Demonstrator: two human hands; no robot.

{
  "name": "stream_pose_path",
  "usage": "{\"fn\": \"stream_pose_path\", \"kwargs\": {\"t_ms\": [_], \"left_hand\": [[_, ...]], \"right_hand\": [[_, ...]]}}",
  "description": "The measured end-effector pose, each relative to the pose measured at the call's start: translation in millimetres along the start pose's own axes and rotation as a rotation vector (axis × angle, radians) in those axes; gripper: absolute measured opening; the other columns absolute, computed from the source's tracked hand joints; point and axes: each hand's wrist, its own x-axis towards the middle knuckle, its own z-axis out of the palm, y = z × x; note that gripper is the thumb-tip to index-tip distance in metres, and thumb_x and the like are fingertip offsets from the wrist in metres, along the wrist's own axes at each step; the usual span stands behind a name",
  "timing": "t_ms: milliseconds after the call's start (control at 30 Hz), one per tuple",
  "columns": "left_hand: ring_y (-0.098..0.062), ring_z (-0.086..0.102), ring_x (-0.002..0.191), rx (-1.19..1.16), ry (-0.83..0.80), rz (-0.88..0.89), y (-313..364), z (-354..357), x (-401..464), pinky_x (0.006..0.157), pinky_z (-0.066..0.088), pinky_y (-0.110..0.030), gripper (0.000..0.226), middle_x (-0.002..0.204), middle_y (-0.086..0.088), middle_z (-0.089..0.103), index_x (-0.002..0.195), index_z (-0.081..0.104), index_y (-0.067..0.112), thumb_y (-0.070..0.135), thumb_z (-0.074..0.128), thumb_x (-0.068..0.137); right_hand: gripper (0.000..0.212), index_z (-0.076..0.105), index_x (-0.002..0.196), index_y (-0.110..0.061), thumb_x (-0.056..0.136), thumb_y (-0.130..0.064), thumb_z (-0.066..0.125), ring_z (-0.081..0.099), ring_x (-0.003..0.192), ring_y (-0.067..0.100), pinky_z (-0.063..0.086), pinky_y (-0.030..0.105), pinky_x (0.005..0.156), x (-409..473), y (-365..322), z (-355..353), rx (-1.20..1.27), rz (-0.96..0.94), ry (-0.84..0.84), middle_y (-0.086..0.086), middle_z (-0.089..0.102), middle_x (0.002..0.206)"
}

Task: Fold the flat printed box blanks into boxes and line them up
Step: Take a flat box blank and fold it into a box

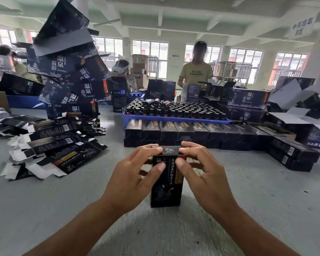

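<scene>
So our two forearms came in from the bottom edge, and both hands were on one black printed box (pixel 166 182) standing upright on the grey surface (pixel 35 209) right in front of us. Our left hand (pixel 135 174) had its thumb curled against the box's front near the top and its fingers wrapped round the left side. Our right hand (pixel 199 169) did the same on the other side, thumb on the front face, fingertips pinching the top flap (pixel 171 150), which lay nearly flat over the opening. So both hands were gripping that box, neither one loose.

Just behind it sat the row of finished boxes (pixel 192 132), stacked two high and lined up side by side, running off to the right where more boxes (pixel 294 156) lay at an angle. Behind that row was a blue tray (pixel 174 118) packed with dark bottles (pixel 175 108).

Off to our left lay a messy heap of flat blanks (pixel 52 145), black print with white undersides showing. Further back on that side a leaning pile of bigger dark cartons (pixel 70 71) towered up. Across the surface, a person in a yellow shirt (pixel 196 72) stood handling a box, and someone else sat further left with headgear on.
</scene>
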Motion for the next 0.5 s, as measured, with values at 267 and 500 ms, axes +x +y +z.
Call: {"fn": "stream_pose_path", "kwargs": {"t_ms": [267, 500], "left_hand": [[-0.011, 0.069, 0.092, 0.156, 0.147, -0.010, -22.0, 8.1, 0.1, 0.058, 0.060, -0.031, 0.036, 0.116, 0.024, 0.052, 0.118, 0.057, 0.045, 0.040, 0.067, 0.084], [-0.014, 0.071, 0.104, -0.324, 0.106, -0.398, -60.9, 9.6, 2.7, 0.065, 0.063, -0.040, 0.068, 0.120, 0.009, 0.068, 0.127, 0.058, 0.031, 0.071, 0.074, 0.075]], "right_hand": [[0.094, -0.008, 0.143, -0.069, 0.084, -0.063, 0.065, 0.042, 0.126, -0.003, 0.039, 0.028, 0.101, -11.5, 0.7, 19.1, -0.142, 0.162, -0.270, -0.020, 0.039, 0.151], [0.094, 0.010, 0.151, -0.040, 0.083, -0.050, 0.074, 0.046, 0.125, 0.026, 0.044, 0.048, 0.104, -15.5, -5.9, 23.4, -0.282, 0.043, -0.342, 0.002, 0.040, 0.145]]}}
